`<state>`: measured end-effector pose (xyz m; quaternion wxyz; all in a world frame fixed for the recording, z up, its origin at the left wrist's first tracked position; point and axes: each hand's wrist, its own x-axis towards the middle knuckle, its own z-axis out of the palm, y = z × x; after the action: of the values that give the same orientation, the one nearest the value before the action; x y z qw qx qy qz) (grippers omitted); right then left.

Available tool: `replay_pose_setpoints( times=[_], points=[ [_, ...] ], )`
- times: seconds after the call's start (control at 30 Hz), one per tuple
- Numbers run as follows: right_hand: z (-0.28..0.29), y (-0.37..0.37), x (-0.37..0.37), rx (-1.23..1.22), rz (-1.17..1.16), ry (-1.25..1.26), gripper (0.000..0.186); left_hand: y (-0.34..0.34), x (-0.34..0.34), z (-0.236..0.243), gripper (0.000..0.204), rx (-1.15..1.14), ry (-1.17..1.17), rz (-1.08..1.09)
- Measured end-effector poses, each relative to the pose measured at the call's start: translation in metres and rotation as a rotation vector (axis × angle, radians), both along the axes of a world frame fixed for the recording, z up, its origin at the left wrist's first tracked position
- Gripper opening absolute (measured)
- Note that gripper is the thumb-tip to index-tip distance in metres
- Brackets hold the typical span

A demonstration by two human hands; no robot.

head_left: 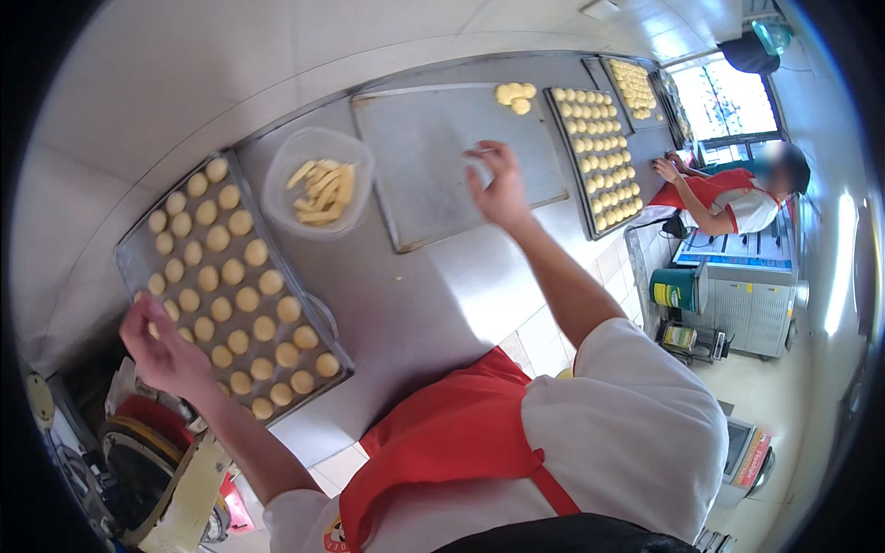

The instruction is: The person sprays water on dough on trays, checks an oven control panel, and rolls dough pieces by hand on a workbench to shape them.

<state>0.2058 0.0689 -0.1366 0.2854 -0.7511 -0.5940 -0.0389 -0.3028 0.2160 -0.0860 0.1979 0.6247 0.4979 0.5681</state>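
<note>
My left hand [168,358] reaches over the left side of a metal tray [318,324] set with rows of round, pale dough balls [221,309]. Its bent fingers close on a dough ball [141,297] at the tray's edge, which they partly cover. Above a bare metal tray [419,161] in the middle of the table, my right hand [499,187] hangs with thumb and fingers apart, holding nothing. A small cluster of dough balls [516,96] lies at that tray's far right corner. Between the two trays stands a clear plastic tub [275,189] with several dough strips [323,192].
Right of the bare tray is another tray of dough balls [597,157], with a further filled tray [633,89] beyond it. A co-worker [737,198] in a red apron works at the table's right end. A machine [147,461] stands at the lower left.
</note>
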Motion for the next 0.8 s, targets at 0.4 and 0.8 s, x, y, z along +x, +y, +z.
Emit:
replay_pose_setpoints(
  times=[0.4,0.8],
  points=[
    [-0.038,0.081,0.271,-0.547,0.157,-0.414,0.043,-0.161,0.371,0.005,0.027,-0.114,0.25,-0.521],
    [0.091,-0.094,0.194,0.134,0.432,1.44,0.016,-0.202,0.524,0.018,0.045,-1.029,-0.939,-0.906]
  ],
)
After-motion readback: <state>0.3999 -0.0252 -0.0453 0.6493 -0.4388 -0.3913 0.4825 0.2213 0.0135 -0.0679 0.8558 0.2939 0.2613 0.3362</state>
